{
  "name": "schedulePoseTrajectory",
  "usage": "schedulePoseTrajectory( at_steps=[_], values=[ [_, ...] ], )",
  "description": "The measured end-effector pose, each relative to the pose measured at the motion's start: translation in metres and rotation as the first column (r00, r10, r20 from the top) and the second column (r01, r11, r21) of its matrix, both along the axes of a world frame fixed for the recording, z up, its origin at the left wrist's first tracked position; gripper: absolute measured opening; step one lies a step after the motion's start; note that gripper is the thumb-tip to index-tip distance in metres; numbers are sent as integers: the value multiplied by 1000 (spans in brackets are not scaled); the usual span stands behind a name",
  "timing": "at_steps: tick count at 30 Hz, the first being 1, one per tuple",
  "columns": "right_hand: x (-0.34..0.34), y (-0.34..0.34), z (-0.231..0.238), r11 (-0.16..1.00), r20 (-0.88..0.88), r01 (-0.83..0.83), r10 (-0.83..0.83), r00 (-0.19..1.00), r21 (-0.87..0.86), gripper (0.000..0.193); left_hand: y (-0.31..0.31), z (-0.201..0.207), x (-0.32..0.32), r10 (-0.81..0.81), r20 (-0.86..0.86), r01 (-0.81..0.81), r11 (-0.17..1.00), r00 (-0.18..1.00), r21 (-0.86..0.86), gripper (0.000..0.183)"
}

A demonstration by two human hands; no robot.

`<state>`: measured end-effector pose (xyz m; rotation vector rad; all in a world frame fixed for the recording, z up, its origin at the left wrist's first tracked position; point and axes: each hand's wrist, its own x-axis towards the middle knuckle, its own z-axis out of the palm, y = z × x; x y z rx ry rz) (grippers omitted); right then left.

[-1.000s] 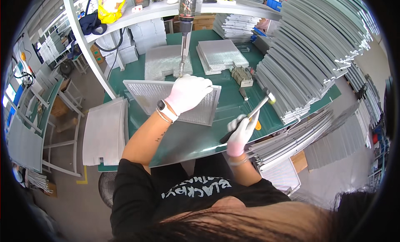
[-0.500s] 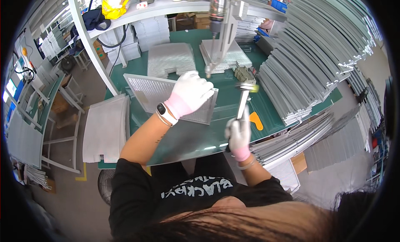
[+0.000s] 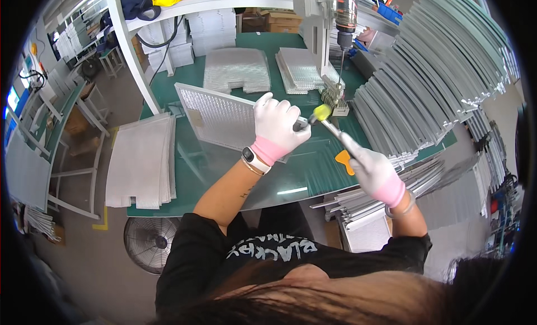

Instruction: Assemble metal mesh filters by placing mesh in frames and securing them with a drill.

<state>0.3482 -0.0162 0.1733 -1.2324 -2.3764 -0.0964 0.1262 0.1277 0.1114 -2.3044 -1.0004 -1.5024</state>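
White gloves with pink cuffs cover both my hands. My left hand (image 3: 279, 125) is closed on the right end of a framed mesh panel (image 3: 224, 119), which stands tilted on its edge over the green table; the fingers hide that corner. My right hand (image 3: 373, 174) grips the handle of a hammer (image 3: 335, 130) with a yellow-green face (image 3: 322, 112). The hammer points away and to the left, its head just right of my left fingers. Whether it touches the panel's corner I cannot tell.
A hanging power screwdriver (image 3: 346, 22) stands above a small block of metal parts (image 3: 335, 101). Mesh panels (image 3: 238, 70) lie at the back. Tall stacked grey frames (image 3: 425, 78) fill the right side. White panels (image 3: 140, 162) lean at the left. An orange scraper (image 3: 344, 162) lies near my right hand.
The hammer has swung from nearly upright to leaning left, its head now beside my left hand. My right hand has moved to the right. The whole view has shifted, and my left hand keeps the panel.
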Motion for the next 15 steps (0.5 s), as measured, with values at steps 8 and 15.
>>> schedulePoseTrajectory(
  at_steps=[8, 15],
  values=[
    [-9, 5, -36, 921, -237, 136, -234, 943, -366, 57, -9, -3, -8, -51, 46, 48, 996, 998, 76, 26],
    [33, 32, -164, 702, -282, 229, -532, 798, -674, 52, -26, -5, -24, -91, 39, 83, 981, 995, 178, 28]
  ],
)
